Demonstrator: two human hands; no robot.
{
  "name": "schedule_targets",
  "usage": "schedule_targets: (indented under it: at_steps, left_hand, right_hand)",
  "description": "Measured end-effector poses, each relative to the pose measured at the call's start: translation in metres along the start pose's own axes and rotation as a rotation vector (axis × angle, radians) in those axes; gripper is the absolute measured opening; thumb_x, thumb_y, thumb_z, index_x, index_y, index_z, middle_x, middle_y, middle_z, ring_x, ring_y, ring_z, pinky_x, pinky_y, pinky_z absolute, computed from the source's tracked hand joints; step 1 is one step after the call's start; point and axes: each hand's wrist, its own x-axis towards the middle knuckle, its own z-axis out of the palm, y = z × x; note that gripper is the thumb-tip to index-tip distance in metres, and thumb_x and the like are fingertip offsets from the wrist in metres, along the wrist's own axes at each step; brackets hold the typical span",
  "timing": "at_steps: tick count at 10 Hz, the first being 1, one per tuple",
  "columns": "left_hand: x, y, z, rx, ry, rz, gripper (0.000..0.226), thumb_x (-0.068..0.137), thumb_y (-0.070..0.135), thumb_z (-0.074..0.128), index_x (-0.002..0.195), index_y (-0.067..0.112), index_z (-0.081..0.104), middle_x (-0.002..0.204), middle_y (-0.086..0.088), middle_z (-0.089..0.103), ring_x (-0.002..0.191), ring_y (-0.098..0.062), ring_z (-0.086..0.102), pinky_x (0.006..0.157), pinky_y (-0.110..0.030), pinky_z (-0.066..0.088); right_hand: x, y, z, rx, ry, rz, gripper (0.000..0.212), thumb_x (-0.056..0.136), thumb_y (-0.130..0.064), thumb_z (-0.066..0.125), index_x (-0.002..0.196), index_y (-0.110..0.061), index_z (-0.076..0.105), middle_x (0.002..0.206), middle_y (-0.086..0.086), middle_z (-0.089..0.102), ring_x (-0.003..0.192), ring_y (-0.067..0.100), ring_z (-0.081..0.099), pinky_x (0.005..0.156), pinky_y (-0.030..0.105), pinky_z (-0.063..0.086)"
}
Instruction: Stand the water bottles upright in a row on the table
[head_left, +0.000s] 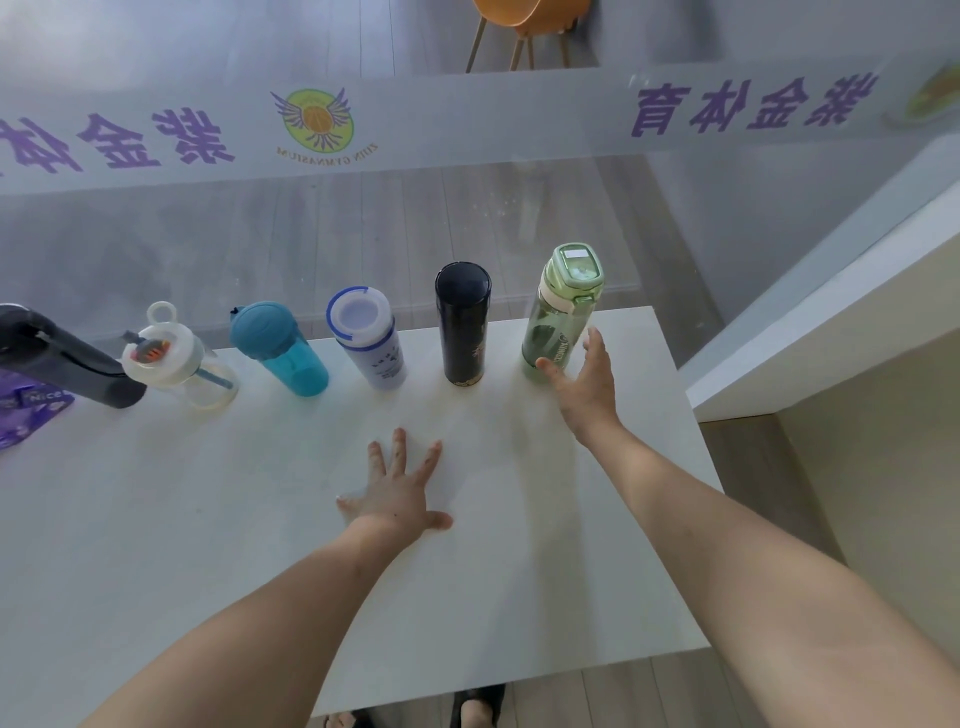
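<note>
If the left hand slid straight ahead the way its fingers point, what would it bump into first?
Probably the black bottle. The left hand lies flat and open on the table, fingers aimed at the row's middle. The white bottle stands close beside that line, so depth leaves some doubt.

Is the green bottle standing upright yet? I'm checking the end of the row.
Upright: the green bottle stands on its base on the table, lid up. The right hand is open beside it.

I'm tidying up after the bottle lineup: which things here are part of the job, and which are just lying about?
Part of the job: green bottle, black flask, white bottle, teal bottle, clear bottle, dark grey bottle.

Lying about: purple packet, orange chair.
</note>
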Motion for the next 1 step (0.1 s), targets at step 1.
schedule_targets:
  at_steps: [1]
  left_hand:
    - [-0.0019, -0.0033, -0.0052, 0.025, 0.002, 0.021, 0.107, 0.086, 0.065, 0.07, 0.153, 0.062, -0.013, 0.164, 0.012, -0.036, 0.155, -0.028, -0.024, 0.105, -0.076, 0.031]
  right_hand:
    - [-0.0282, 0.0069, -0.004, -0.037, 0.007, 0.058, 0.079, 0.095, -0.041, 0.067, 0.159, -0.017, 0.026, 0.161, 0.006, 0.034, 0.148, 0.021, 0.032, 0.117, 0.032, 0.029]
